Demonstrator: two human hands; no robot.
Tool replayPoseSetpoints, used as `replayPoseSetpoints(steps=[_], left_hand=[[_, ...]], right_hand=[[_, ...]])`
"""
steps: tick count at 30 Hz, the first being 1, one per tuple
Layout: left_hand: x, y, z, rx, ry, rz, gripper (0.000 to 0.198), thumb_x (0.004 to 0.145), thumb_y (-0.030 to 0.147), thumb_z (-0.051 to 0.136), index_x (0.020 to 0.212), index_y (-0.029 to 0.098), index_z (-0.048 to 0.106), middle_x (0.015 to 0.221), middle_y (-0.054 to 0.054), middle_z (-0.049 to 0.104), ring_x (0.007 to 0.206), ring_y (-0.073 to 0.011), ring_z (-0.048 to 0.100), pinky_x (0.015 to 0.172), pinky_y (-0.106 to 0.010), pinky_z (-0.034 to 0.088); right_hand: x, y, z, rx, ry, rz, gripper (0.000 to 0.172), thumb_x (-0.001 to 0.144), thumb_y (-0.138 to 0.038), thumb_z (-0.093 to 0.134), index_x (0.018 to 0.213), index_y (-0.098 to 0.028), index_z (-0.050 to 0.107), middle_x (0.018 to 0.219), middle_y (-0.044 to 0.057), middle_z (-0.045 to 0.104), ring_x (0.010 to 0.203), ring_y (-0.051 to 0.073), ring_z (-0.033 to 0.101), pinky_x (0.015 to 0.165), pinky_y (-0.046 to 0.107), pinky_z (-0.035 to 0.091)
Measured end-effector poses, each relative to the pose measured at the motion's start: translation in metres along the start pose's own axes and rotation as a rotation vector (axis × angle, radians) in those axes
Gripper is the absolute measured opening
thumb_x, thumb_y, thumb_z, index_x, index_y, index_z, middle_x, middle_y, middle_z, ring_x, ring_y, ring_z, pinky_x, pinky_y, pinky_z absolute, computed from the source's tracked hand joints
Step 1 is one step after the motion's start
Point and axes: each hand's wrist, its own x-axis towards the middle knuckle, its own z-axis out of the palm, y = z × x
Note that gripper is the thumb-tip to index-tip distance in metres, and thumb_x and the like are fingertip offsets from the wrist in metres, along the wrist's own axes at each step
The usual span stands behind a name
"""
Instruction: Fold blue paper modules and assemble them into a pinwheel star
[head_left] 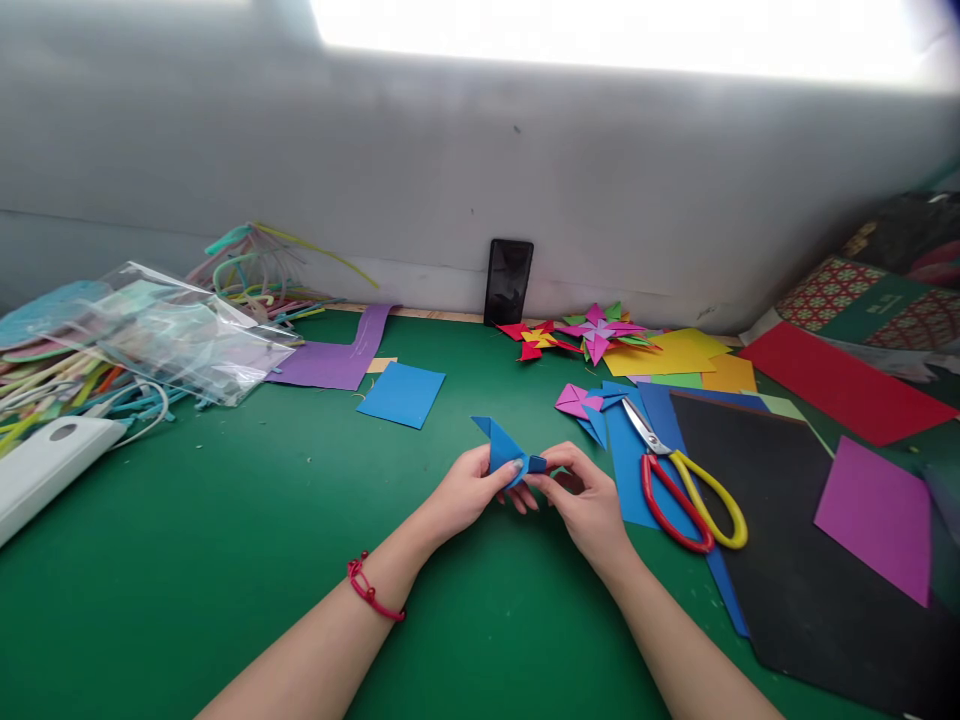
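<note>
A folded piece of blue paper [501,445] is held between my two hands above the green table. My left hand [474,488] is closed on its left part, the thumb pressing on top and a pointed flap sticking up to the left. At its right end, my right hand [586,497] pinches a small darker blue fold between thumb and forefinger. To the right of that hand lie scissors [660,450] with one red and one yellow handle, blades slightly apart. A pink and blue folded paper piece [579,398] rests just beyond my right hand.
A square blue sheet [403,395] and a cut purple sheet [322,365] lie at back left. A black phone [509,282] leans against the wall near folded paper stars [596,332]. A black board [757,500], a red sheet [847,380], clear bags [187,330] and a white power strip [56,465] flank the sides.
</note>
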Motion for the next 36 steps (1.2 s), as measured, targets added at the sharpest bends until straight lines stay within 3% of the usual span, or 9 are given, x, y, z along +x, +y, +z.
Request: replayPoseSetpoints(steps=[36], left_hand=[[-0.0002,-0.0017,-0.0005,-0.016,0.021,-0.001,0.028,0.082,0.039,0.047,0.08,0.012,0.052,0.065,-0.007,0.067,0.055,-0.0151,0.062,0.052,-0.023,0.038]], right_hand=[[0.0003,0.0028,-0.0006,-0.014,-0.018,0.045,0.01,0.072,-0.025,0.065,0.072,-0.02,0.056,0.073,-0.001,0.052,0.063,0.013,0.049,0.051,0.023,0.04]])
